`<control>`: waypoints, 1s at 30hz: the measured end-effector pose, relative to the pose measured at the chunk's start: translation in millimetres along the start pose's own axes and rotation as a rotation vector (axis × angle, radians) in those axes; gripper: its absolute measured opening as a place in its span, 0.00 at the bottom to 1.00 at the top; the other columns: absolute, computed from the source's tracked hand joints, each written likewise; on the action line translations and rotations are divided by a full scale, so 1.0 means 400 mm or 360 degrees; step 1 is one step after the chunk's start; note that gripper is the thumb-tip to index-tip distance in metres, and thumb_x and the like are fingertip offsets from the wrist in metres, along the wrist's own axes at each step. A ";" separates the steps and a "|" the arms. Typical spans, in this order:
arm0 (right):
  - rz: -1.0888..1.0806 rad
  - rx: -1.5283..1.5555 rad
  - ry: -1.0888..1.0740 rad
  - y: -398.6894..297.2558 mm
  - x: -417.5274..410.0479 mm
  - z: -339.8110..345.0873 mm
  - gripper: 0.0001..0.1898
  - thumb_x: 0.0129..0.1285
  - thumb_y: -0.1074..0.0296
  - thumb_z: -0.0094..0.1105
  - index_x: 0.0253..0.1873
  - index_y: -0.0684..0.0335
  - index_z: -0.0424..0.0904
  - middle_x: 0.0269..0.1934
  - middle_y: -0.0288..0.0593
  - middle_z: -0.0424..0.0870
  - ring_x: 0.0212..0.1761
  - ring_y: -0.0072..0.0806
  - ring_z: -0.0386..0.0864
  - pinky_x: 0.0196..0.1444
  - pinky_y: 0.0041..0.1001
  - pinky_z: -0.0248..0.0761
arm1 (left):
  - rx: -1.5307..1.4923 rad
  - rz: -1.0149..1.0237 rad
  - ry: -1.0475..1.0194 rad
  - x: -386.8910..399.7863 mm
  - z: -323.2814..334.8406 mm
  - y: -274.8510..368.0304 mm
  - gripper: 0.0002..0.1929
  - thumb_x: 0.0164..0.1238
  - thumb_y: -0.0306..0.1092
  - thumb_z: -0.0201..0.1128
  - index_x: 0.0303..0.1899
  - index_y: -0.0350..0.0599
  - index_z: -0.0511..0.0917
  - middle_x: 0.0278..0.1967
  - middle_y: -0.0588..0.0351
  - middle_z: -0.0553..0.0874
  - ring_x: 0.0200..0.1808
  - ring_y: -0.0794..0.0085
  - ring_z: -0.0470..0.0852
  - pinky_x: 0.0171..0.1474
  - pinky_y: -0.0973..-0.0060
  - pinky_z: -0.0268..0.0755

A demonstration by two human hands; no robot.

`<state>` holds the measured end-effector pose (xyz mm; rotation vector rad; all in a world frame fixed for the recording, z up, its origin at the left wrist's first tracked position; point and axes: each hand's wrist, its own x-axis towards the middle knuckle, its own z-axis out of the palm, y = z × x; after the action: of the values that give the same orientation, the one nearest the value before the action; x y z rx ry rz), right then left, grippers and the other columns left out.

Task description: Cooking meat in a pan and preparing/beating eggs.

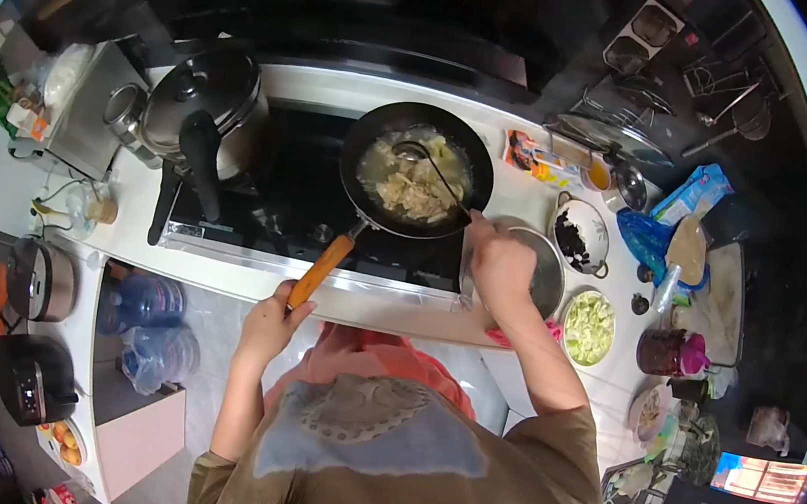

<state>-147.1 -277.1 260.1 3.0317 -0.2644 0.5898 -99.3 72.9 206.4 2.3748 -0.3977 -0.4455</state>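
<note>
My left hand grips the wooden handle of a dark wok, which sits on the right part of a black glass cooktop. Pale pieces of food lie in cloudy liquid inside the wok. A ladle is held by its thin dark handle in my right hand, at the wok's lower right rim; its round bowl rests over the food at the upper left. Just beyond my right hand stands a metal bowl, partly hidden by the hand and forearm.
A large lidded pot stands left on the cooktop. To the right are a white colander with black pieces, a bowl of chopped green vegetable, glass lids, and a blue plastic bag. A pink cloth lies by the counter edge.
</note>
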 end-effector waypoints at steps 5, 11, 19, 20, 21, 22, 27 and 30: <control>0.0072 -0.0002 -0.0122 0.009 -0.055 -0.108 0.19 0.56 0.71 0.60 0.54 0.48 0.85 0.32 0.45 0.84 0.28 0.43 0.83 0.29 0.40 0.76 | 0.0011 0.0011 -0.0039 0.006 -0.007 0.005 0.22 0.69 0.49 0.63 0.58 0.46 0.75 0.32 0.43 0.87 0.36 0.47 0.86 0.40 0.58 0.77; -0.0048 0.0030 -0.0178 0.002 -0.111 -0.124 0.19 0.52 0.72 0.59 0.51 0.53 0.85 0.29 0.45 0.82 0.28 0.41 0.84 0.28 0.38 0.77 | 0.0032 0.0021 -0.0044 0.004 -0.011 0.003 0.24 0.69 0.49 0.63 0.59 0.45 0.75 0.33 0.43 0.87 0.36 0.48 0.87 0.40 0.58 0.77; 0.0229 -0.0005 -0.0272 0.019 -0.125 0.021 0.16 0.55 0.70 0.58 0.50 0.54 0.86 0.29 0.49 0.84 0.27 0.43 0.84 0.28 0.41 0.77 | 0.0077 -0.0013 -0.0104 0.009 -0.012 0.000 0.26 0.69 0.51 0.63 0.61 0.46 0.74 0.33 0.43 0.88 0.36 0.49 0.87 0.41 0.59 0.77; 0.0237 -0.0008 -0.0274 0.022 -0.122 0.041 0.16 0.55 0.70 0.58 0.50 0.54 0.86 0.29 0.49 0.84 0.27 0.43 0.84 0.28 0.41 0.77 | 0.0026 -0.0003 -0.0115 0.010 -0.018 0.006 0.26 0.68 0.51 0.64 0.61 0.46 0.75 0.33 0.44 0.88 0.36 0.49 0.87 0.41 0.59 0.77; 0.0266 0.0007 -0.0225 0.020 -0.113 0.058 0.16 0.55 0.70 0.59 0.50 0.54 0.86 0.28 0.49 0.84 0.27 0.43 0.84 0.28 0.41 0.77 | -0.0025 0.0003 -0.0123 0.010 -0.022 0.008 0.27 0.68 0.52 0.64 0.62 0.47 0.75 0.33 0.44 0.88 0.36 0.49 0.87 0.41 0.59 0.77; 0.0296 0.0022 -0.0177 0.019 -0.111 0.064 0.16 0.56 0.70 0.59 0.49 0.54 0.86 0.28 0.49 0.84 0.27 0.44 0.84 0.28 0.41 0.77 | -0.0025 0.0005 -0.0126 0.011 -0.021 0.006 0.27 0.68 0.52 0.64 0.62 0.47 0.75 0.33 0.44 0.88 0.36 0.49 0.87 0.41 0.59 0.77; 0.0307 0.0099 -0.0074 0.018 -0.107 -0.007 0.14 0.60 0.70 0.59 0.50 0.51 0.85 0.31 0.47 0.84 0.29 0.45 0.84 0.30 0.41 0.77 | -0.0024 0.0032 -0.0085 0.013 -0.013 -0.011 0.28 0.67 0.51 0.66 0.63 0.47 0.74 0.34 0.43 0.87 0.34 0.50 0.86 0.41 0.60 0.77; 0.0368 0.0183 -0.0005 0.013 -0.086 -0.046 0.14 0.62 0.70 0.59 0.52 0.49 0.85 0.33 0.48 0.84 0.31 0.46 0.84 0.33 0.42 0.77 | -0.0034 0.0000 -0.0094 0.010 -0.022 0.007 0.28 0.67 0.50 0.66 0.63 0.45 0.74 0.35 0.42 0.88 0.34 0.50 0.87 0.41 0.60 0.77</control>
<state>-186.4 -275.3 264.3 3.1354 -0.6087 0.6344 -92.6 74.3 213.6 2.3455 -0.4179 -0.5185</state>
